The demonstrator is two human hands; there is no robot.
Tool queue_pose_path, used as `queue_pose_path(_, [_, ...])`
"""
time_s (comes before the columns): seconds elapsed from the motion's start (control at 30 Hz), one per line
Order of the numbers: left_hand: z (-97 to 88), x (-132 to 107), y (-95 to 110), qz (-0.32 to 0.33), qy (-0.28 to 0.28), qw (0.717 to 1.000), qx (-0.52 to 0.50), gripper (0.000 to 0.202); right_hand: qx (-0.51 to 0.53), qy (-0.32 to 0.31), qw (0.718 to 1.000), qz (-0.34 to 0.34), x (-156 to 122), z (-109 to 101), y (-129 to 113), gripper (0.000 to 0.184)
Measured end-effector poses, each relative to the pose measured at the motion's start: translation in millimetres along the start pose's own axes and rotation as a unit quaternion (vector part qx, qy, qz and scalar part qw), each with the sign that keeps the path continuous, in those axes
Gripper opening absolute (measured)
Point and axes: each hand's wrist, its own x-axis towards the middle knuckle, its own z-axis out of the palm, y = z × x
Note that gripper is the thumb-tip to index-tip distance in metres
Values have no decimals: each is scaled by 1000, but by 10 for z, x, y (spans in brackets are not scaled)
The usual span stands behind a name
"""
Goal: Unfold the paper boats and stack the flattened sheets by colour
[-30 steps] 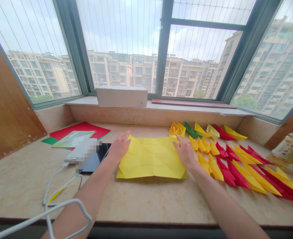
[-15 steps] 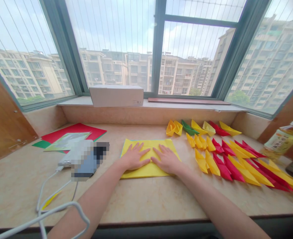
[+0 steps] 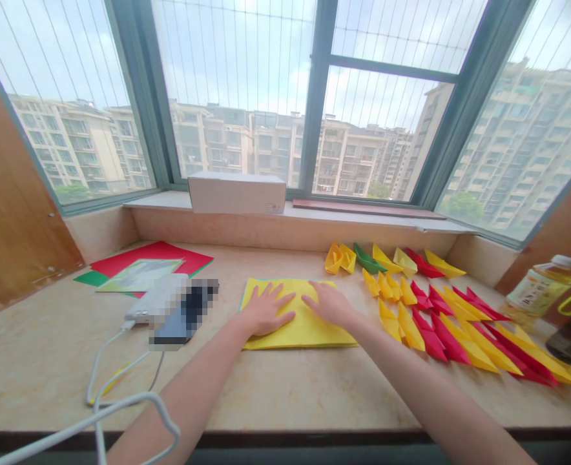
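On the desk (image 3: 285, 394), rows of folded paper boats (image 3: 435, 316) in red, yellow and green are lying to the right, with the nearest ones just beside the right hand (image 3: 331, 305). A white device (image 3: 157, 298), partly blurred, is sitting to the left with a white cable (image 3: 115, 361) trailing toward the front edge. Red paper sheets (image 3: 159, 257) are lying farther back on the left. A white box (image 3: 237, 192) is resting on the windowsill, and a bottle (image 3: 537, 290) is standing at the far right. Nothing is blocking the hands.

The folded yellow paper (image 3: 307, 329) is lying flat at the centre of the desk, its long axis running left to right, parallel to the front edge. The left hand (image 3: 266, 311) and the right hand are pressing down on it side by side. The fingers of both are released and spread flat, pointing toward the window and grasping nothing.
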Motion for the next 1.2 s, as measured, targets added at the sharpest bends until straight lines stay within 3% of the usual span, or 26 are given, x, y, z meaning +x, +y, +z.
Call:
queue_pose_path(0.1, [-28,19,-5,2,51,999,-3,57,-59,74,993,69,290,-142,72,46])
queue_pose_path(0.3, [-152,23,60,55,190,980,3,47,-96,92,983,124,730,-186,224,32])
queue_pose_path(0.4, [-188,-10,135,81,226,971,-10,45,-102,105,981,124,782,-183,302,29])
queue_pose_path(0.57, [-136,-14,219,99,234,965,-58,39,-86,171,976,107,662,-334,453,35])
queue_pose_path(0.67, [-60,28,229,67,248,957,-134,43,65,253,963,63,472,-360,491,49])
queue_pose_path(0.73, [-12,64,239,29,250,940,-231,50,235,304,923,19,289,-307,458,54])
queue_pose_path(0.8, [18,94,263,-7,234,908,-348,60,312,328,892,-15,74,-224,378,49])
queue_pose_path(0.9, [9,107,328,-30,186,846,-499,66,240,307,911,-134,-224,-125,212,34])
queue_pose_path(1.03, [-69,75,419,-48,171,776,-605,54,145,249,915,-282,-419,-77,16,29])
queue_pose_path(1.1, [-98,61,435,-69,189,766,-610,47,132,228,915,-307,-437,-52,-51,29])
queue_pose_path(1.2, [-104,55,420,-89,203,781,-584,39,120,205,929,-285,-430,-15,-113,27])
